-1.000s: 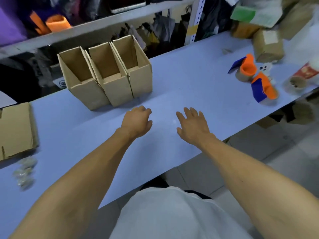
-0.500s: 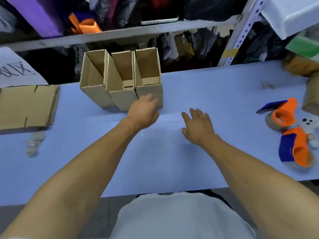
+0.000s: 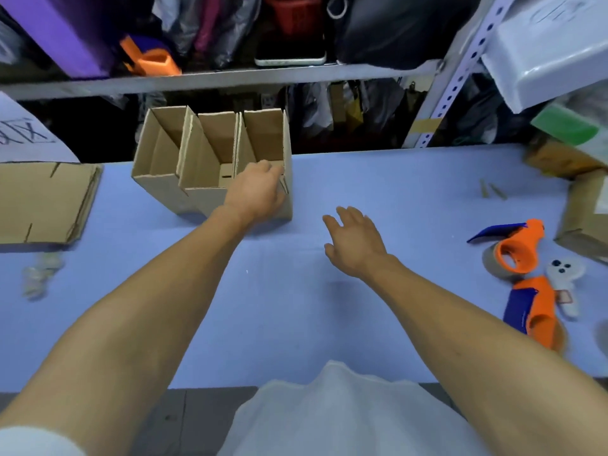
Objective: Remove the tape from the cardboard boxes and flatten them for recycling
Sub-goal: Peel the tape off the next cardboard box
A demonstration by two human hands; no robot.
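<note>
A person's left hand (image 3: 255, 189) is curling over the near rim of the rightmost of three upright cardboard boxes (image 3: 210, 162) — right hand (image 3: 355, 240) hovering spread beside it — with flattened cardboard (image 3: 42, 200) lying well left, suggesting three boxes remain.

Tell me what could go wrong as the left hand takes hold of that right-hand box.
The left hand grips the near rim of the rightmost box, which stands tight against the middle box; pulling it may drag or tip its neighbours. The right hand hovers open, steadying nothing. A quick sweep right could knock the tape dispenser.
</note>
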